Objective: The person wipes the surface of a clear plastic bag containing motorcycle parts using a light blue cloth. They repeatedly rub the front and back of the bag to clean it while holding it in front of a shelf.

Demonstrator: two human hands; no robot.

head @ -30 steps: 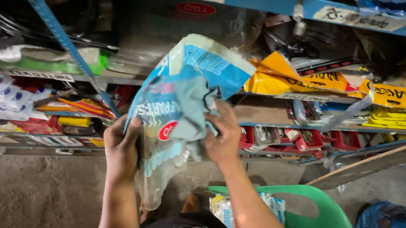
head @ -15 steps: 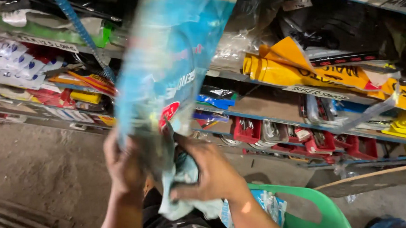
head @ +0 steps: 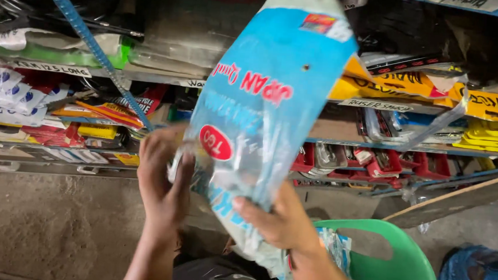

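Shelves (head: 63,68) behind: both hands, left (head: 163,178) and right (head: 281,220), fingers clamped on a blue packet (head: 262,112), whose slick film could slip.

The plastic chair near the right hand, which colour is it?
The chair is green, seen in the head view.

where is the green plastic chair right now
In the head view the green plastic chair sits at the lower right, just right of the right hand and below the shelves.
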